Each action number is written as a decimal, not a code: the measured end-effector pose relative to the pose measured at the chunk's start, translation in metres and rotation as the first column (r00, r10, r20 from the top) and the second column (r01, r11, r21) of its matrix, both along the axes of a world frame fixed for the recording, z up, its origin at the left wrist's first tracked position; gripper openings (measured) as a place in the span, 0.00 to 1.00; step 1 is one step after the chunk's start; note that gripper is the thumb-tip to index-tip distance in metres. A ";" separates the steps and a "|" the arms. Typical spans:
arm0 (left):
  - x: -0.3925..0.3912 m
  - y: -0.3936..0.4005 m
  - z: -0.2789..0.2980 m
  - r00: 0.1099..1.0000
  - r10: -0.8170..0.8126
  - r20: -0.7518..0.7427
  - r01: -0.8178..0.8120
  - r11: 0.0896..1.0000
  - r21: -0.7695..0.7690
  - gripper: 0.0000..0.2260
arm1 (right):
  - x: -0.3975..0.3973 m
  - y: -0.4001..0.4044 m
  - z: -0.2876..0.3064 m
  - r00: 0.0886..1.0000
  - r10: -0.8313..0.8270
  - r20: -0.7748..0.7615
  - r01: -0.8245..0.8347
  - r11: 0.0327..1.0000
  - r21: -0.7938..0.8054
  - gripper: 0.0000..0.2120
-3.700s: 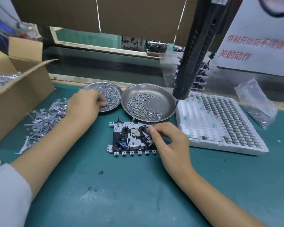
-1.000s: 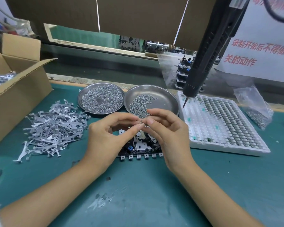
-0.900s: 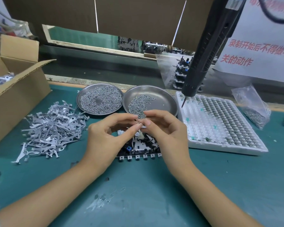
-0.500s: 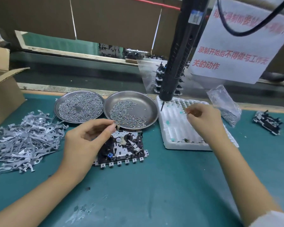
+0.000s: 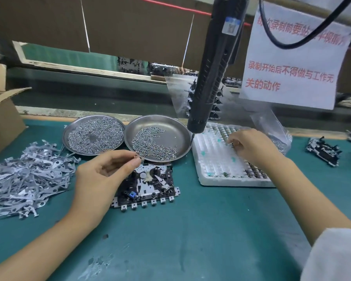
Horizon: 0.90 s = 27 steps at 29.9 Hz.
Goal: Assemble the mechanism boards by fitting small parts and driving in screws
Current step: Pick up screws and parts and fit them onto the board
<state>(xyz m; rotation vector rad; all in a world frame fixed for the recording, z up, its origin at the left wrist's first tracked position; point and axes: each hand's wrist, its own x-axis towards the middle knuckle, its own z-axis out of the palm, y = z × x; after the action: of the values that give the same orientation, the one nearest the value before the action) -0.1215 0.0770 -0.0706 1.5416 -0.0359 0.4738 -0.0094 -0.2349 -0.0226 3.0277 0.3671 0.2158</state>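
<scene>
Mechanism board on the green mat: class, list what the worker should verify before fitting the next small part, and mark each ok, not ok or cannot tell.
1. Mechanism board flat on the mat, uncovered: ok.
2. Left hand beside the board, fingers pinched; part held: cannot tell.
3. Right hand over the white parts tray; part picked: cannot tell.
4. Screw dishes stocked within reach: ok.
5. Hanging screwdriver clear of both hands: ok.
</scene>
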 end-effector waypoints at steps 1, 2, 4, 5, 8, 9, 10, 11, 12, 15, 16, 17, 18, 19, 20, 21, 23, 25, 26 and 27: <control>0.000 0.000 0.000 1.000 -0.002 -0.006 0.002 1.000 -0.003 0.08 | -0.001 0.000 0.001 1.000 -0.002 0.003 0.002 1.000 0.009 0.16; 0.000 0.000 -0.001 1.000 -0.004 -0.009 0.004 1.000 -0.005 0.08 | -0.004 0.001 0.004 1.000 0.000 0.011 0.000 0.999 0.043 0.14; 0.000 0.000 -0.001 1.000 -0.006 -0.006 0.006 1.000 -0.001 0.08 | -0.014 0.006 0.012 1.000 0.004 0.009 -0.006 0.983 0.181 0.10; 0.000 -0.001 -0.001 1.000 -0.010 -0.003 0.010 1.000 0.004 0.08 | -0.022 0.010 0.016 1.000 0.007 -0.020 -0.001 0.960 0.281 0.09; 0.000 -0.002 0.000 1.000 -0.031 0.004 0.031 0.999 0.021 0.09 | -0.056 0.036 0.024 0.962 0.136 -0.237 0.055 0.755 0.654 0.07; -0.001 -0.002 0.000 0.999 -0.041 0.004 0.040 0.999 0.026 0.09 | -0.066 0.049 0.023 0.933 0.223 -0.281 0.074 0.647 0.759 0.06; -0.001 -0.003 0.000 0.999 -0.049 0.002 0.048 0.998 0.033 0.09 | -0.075 0.064 0.020 0.910 0.299 -0.286 0.084 0.543 0.835 0.05; -0.001 -0.003 0.000 0.999 -0.054 0.000 0.054 0.998 0.043 0.09 | -0.081 0.079 0.015 0.900 0.347 -0.265 0.085 0.457 0.886 0.05; -0.001 -0.003 0.000 0.998 -0.059 -0.002 0.059 0.997 0.057 0.09 | -0.084 0.094 0.009 0.900 0.367 -0.234 0.082 0.386 0.919 0.05; -0.003 -0.003 0.000 0.997 -0.081 0.003 0.081 0.993 0.090 0.09 | -0.091 0.129 -0.008 0.910 0.367 -0.195 0.118 0.220 0.968 0.08; -0.003 -0.003 0.000 0.995 -0.098 0.008 0.097 0.991 0.092 0.08 | -0.092 0.134 -0.012 0.902 0.380 -0.203 0.143 0.182 0.973 0.08; -0.003 -0.004 0.000 0.993 -0.115 0.014 0.113 0.989 0.096 0.08 | -0.094 0.138 -0.016 0.893 0.399 -0.207 0.159 0.151 0.976 0.08; -0.003 -0.004 0.000 0.991 -0.131 0.022 0.128 0.986 0.104 0.08 | -0.095 0.140 -0.020 0.888 0.415 -0.198 0.163 0.120 0.979 0.08; -0.003 -0.005 0.000 0.989 -0.145 0.032 0.141 0.984 0.113 0.08 | -0.096 0.141 -0.022 0.890 0.418 -0.181 0.162 0.083 0.983 0.09; -0.003 -0.005 0.000 0.987 -0.157 0.041 0.151 0.981 0.124 0.08 | -0.097 0.141 -0.024 0.898 0.406 -0.168 0.167 0.037 0.985 0.09; -0.003 -0.005 0.000 0.985 -0.167 0.046 0.160 0.978 0.132 0.08 | -0.097 0.142 -0.026 0.907 0.389 -0.162 0.177 -0.004 0.984 0.10; -0.003 -0.004 -0.001 0.983 -0.179 0.046 0.171 0.977 0.130 0.09 | -0.097 0.142 -0.028 0.915 0.370 -0.161 0.184 -0.029 0.982 0.10; -0.002 -0.004 -0.002 0.981 -0.189 0.045 0.181 0.975 0.129 0.09 | -0.097 0.141 -0.029 0.913 0.373 -0.164 0.184 -0.019 0.983 0.08; -0.002 -0.004 -0.002 0.980 -0.195 0.046 0.188 0.973 0.133 0.08 | -0.097 0.141 -0.030 0.912 0.376 -0.163 0.185 -0.023 0.982 0.08; -0.002 -0.005 -0.002 0.978 -0.202 0.047 0.195 0.971 0.136 0.08 | -0.097 0.140 -0.030 0.912 0.378 -0.159 0.183 -0.028 0.983 0.08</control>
<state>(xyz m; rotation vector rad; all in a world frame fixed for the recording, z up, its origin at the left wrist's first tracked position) -0.1238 0.0724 -0.0725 1.6324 -0.2706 0.3638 -0.1067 -0.0944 -0.0529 4.6357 0.7348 -0.3915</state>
